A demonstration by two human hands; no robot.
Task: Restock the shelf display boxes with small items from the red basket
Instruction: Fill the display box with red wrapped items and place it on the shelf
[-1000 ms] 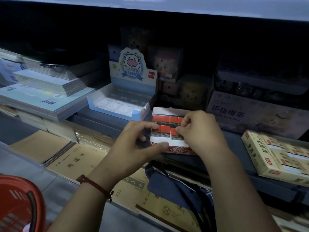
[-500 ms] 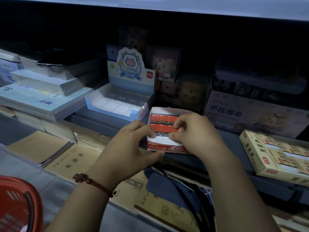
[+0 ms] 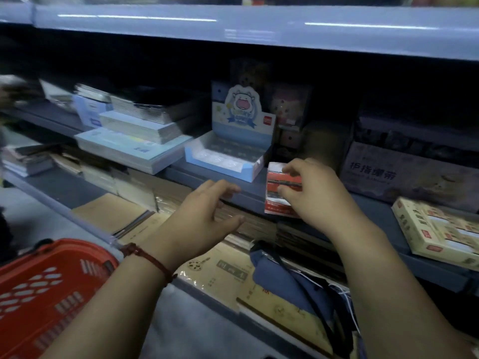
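Left grip [image 3: 201,218] released from red display box [image 3: 274,194], now open left of it; right grip [image 3: 316,196] still grasping it.

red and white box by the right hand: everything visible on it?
The red and white box looks like cardboard, open face tipped toward the camera, showing blurred rows of red items. It is at the shelf front edge, right of the blue cow box. The right hand grips its right side; the left hand is clear of it.

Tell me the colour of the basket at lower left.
The basket is red, with pale slotted openings; seen in the head view.
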